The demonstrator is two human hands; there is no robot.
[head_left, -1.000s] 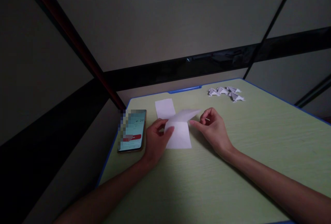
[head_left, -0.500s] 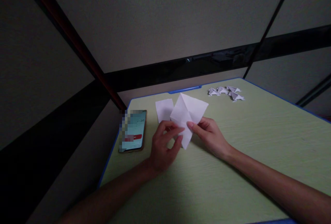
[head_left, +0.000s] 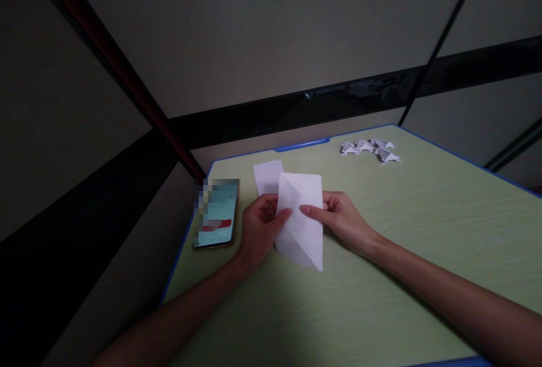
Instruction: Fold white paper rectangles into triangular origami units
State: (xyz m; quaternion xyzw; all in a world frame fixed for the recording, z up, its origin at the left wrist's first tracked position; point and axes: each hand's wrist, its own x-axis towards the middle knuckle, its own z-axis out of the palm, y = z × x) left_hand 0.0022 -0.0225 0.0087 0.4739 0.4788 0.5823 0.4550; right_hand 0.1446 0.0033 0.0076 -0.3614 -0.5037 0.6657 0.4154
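Observation:
Both hands hold up a white sheet of paper (head_left: 301,217) with diagonal creases, just above the green table (head_left: 381,265). My left hand (head_left: 259,230) pinches its left edge with thumb and fingers. On the right edge, my right hand (head_left: 339,220) grips with the thumb in front and the fingers behind. The sheet stands almost upright, lower corner pointing toward me.
A second white sheet (head_left: 267,176) lies flat behind the held one. A phone (head_left: 215,213) with a lit screen rests near the table's left edge. Several small folded paper figures (head_left: 371,149) sit at the far right. The table has a blue rim.
The sheet lay half folded on the table a second ago. It was lifted, unfolded into a diamond, then turned so that it now faces me held by both hands.

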